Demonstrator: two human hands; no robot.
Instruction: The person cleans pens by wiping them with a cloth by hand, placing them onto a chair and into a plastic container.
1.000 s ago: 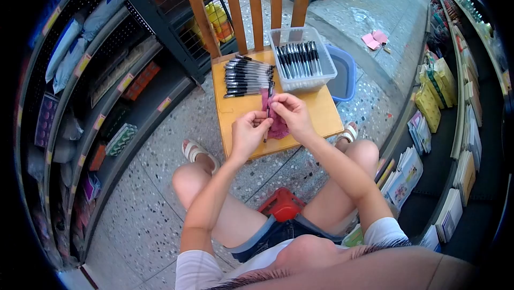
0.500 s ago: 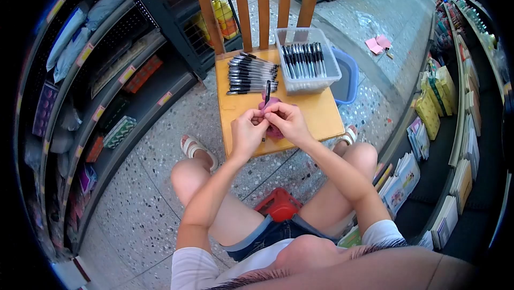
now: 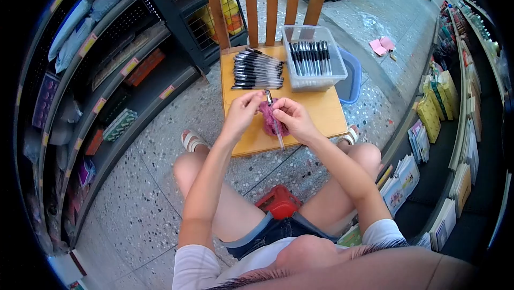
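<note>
A clear pen with a black end [image 3: 277,126] slants between my hands above the wooden chair seat [image 3: 246,140]. My left hand [image 3: 245,109] has thumb and fingers pinched at the pen's upper end. Lower down, my right hand [image 3: 292,116] pinches at the pen's barrel. Under the pen lies a crumpled purple-pink cloth [image 3: 270,121]. A row of black and clear pens [image 3: 257,70] rests on the seat beyond my left hand. Further right, a clear plastic box [image 3: 316,83] holds several upright-packed pens [image 3: 310,58].
Slatted chair back [image 3: 272,9] rises behind the seat. A blue basin [image 3: 352,78] sits on the floor right of the chair. Shelves with goods curve along both sides [image 3: 128,68]. A red object [image 3: 279,202] lies between my legs. Pink paper [image 3: 381,46] is on the floor.
The pen has gone from nearly upright to slanting, its lower end now toward the right. My left hand has moved up to its top end, and the hands are slightly further apart.
</note>
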